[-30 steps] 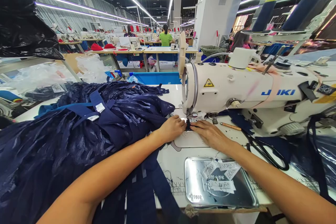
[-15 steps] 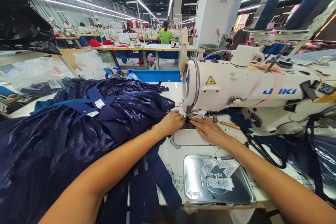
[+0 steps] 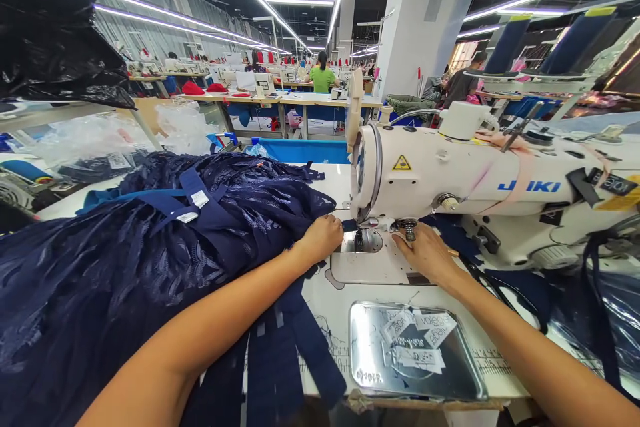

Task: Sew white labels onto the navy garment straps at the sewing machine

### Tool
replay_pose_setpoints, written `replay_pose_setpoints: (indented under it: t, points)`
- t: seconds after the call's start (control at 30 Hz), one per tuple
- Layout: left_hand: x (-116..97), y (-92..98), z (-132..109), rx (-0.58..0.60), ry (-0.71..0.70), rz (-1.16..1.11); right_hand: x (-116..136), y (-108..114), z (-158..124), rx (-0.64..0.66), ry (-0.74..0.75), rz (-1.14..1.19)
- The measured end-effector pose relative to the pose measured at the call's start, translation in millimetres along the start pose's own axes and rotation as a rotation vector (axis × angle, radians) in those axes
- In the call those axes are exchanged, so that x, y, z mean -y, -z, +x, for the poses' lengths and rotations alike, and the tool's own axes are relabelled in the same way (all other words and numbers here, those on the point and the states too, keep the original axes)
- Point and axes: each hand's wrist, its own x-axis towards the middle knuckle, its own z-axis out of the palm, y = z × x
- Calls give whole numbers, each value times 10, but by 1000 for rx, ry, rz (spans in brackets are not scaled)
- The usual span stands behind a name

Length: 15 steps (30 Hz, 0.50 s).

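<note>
My left hand [image 3: 321,240] is closed on the edge of navy fabric [image 3: 350,225], left of the needle area of a white sewing machine [image 3: 430,167]. That fabric runs toward the presser foot [image 3: 359,239]. Right of the foot, my right hand [image 3: 427,257] reaches under the machine arm, its thumb stretched apart. Its other fingers are partly hidden behind a spring knob [image 3: 410,230]. It covers most of a wooden-handled tool [image 3: 453,252]; whether it grips this is unclear. A large pile of navy lace garments [image 3: 200,247] lies against my left arm.
A metal tray [image 3: 360,347] with white labels sits at the table's front edge. Black-handled scissors [image 3: 520,297] lie right of my right hand. Thread cones [image 3: 510,43] stand at the upper right. A person in green [image 3: 321,79] sits farther back.
My right hand has left the presser foot and moved right, over the wooden-handled tool. My left hand has shifted slightly left, away from the foot. The view has tilted up a little.
</note>
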Motion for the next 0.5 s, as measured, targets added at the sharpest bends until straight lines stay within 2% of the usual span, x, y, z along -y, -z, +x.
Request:
replay_pose_setpoints:
  t: [0.13, 0.27, 0.37, 0.5]
  points:
    - [41, 90, -147, 32, 143, 8, -88, 256, -102, 239, -31, -91]
    - [39, 311, -317, -27, 197, 30, -179, 371, -296, 429, 31, 29]
    - [-9, 517, -443, -110, 212, 19, -256, 319, -395, 469, 66, 132]
    - [-114, 728, -560, -25, 230, -166, -303, 219, -388, 452, 66, 289]
